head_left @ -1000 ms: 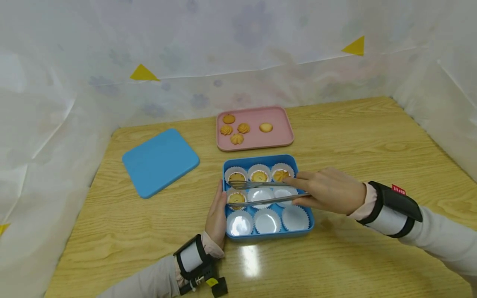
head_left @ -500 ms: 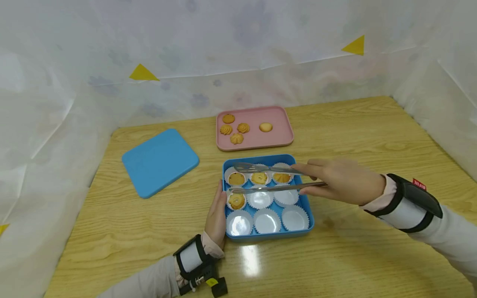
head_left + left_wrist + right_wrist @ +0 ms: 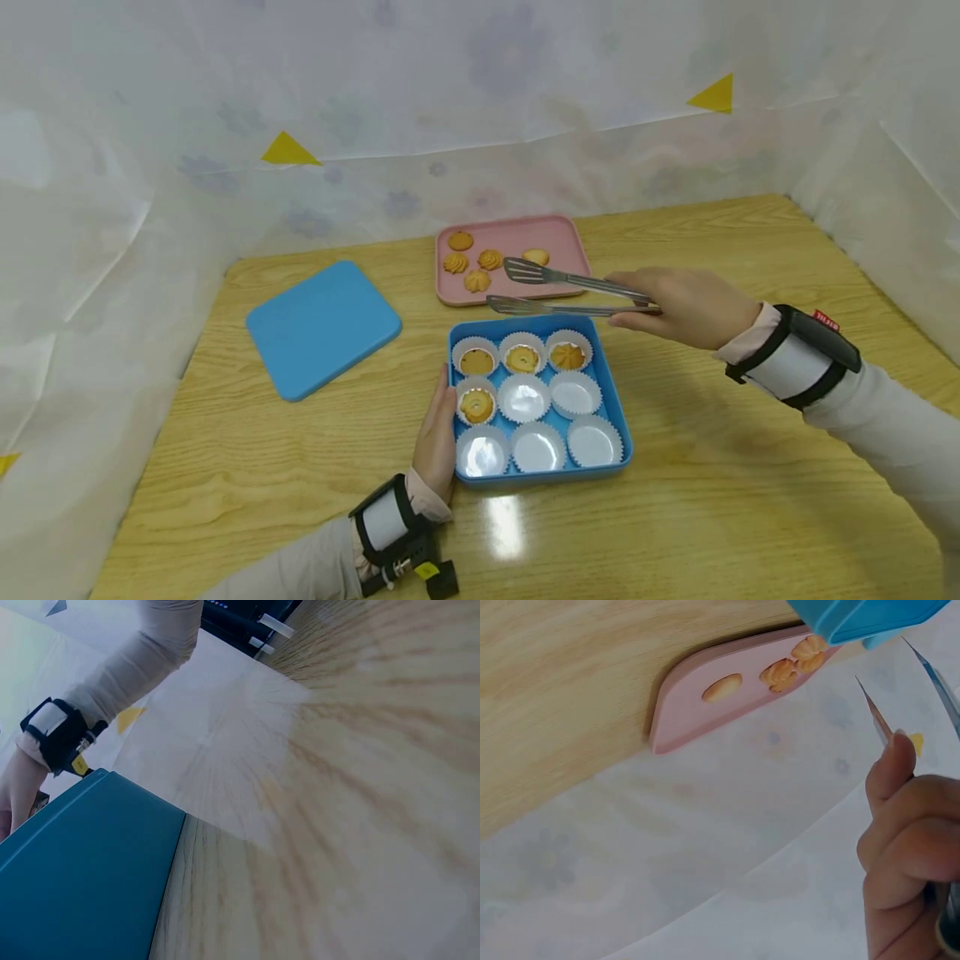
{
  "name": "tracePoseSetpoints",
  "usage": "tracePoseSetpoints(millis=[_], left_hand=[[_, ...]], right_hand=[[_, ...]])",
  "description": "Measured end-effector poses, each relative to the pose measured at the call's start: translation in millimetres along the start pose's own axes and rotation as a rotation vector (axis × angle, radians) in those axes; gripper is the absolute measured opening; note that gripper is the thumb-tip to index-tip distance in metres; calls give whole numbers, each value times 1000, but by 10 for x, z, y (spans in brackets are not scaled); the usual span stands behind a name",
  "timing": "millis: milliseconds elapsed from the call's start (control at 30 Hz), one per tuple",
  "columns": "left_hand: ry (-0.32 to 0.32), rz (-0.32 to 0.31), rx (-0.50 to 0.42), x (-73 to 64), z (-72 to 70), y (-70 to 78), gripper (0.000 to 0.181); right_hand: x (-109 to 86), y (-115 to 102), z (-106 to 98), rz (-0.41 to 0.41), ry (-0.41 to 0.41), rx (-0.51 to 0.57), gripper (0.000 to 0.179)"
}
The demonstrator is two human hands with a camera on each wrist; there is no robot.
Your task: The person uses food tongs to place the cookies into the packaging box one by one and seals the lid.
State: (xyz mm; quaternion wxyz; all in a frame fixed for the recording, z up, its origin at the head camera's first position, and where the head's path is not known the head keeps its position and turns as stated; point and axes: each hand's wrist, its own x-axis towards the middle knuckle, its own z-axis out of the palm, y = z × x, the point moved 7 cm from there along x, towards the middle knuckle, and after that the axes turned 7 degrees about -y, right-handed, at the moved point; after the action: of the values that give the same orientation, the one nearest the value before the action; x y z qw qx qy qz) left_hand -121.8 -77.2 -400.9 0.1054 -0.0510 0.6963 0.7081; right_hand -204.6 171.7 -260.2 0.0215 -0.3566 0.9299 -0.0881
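My right hand point(image 3: 678, 304) grips a pair of metal tongs point(image 3: 600, 285), its arms spread with nothing between the tips. In the head view the tongs reach over the front of a pink tray point(image 3: 510, 229), one tip close to a smooth oval cookie point(image 3: 536, 256). Straight fingers of my left hand point(image 3: 437, 437) rest against the left wall of a blue box point(image 3: 543, 477). White paper cups line the box in three rows. Cookies fill the back row's cups, and another cookie point(image 3: 476, 405) sits in the middle row's left cup.
A flat blue lid point(image 3: 322, 327) lies on the wooden table at the left. On the tray's left half are several cookies point(image 3: 477, 280). White patterned sheeting point(image 3: 480, 83) with yellow tape triangles rises behind and beside the table.
My right hand has lifted the tongs from over the box and carried them away from me to the pink tray. The tongs' arms look wider apart. My left hand stays at the box.
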Motion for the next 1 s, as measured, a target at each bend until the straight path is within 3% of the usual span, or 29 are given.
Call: tracePoseSetpoints(millis=[500, 733, 1000], left_hand=[[3, -18, 5, -18, -25, -8, 54], [4, -8, 0, -17, -19, -7, 54], [-2, -9, 5, -25, -15, -4, 54]], right_hand=[[572, 330, 349, 76, -97, 51, 45], [779, 320, 504, 77, -87, 49, 45], [871, 272, 572, 105, -108, 43, 49]])
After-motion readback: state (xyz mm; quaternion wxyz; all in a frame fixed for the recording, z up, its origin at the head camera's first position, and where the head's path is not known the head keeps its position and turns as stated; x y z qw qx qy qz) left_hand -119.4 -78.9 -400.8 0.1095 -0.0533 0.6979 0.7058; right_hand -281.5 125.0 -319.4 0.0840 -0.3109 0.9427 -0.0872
